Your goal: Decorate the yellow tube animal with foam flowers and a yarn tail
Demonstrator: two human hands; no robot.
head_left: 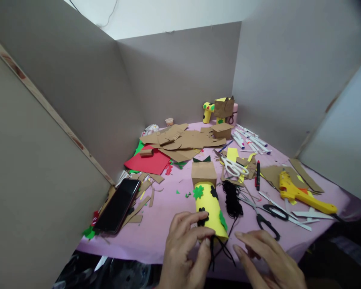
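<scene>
A yellow paper tube (209, 204) with green and black flower cut-outs lies on the table, its near end toward me. Joined to its far end is a brown cardboard box (203, 172) topped with dark green points. My left hand (188, 245) grips the tube's near end between fingers and thumb. Black yarn strands (221, 251) hang from that end, close to the thumb. To the right of the tube, my right hand (267, 257) is apart from it, thumb and index finger separated with nothing visible between them. A bundle of black yarn (232, 198) lies beside the tube.
Black-handled scissors (264, 218), white-handled scissors (234, 166) and a yellow glue gun (303, 194) lie on the right. A phone (118, 206) rests at left. Cardboard scraps (192, 140), markers (252, 138) and decorated figures (224, 108) stand or lie farther back, before grey partitions (180, 72).
</scene>
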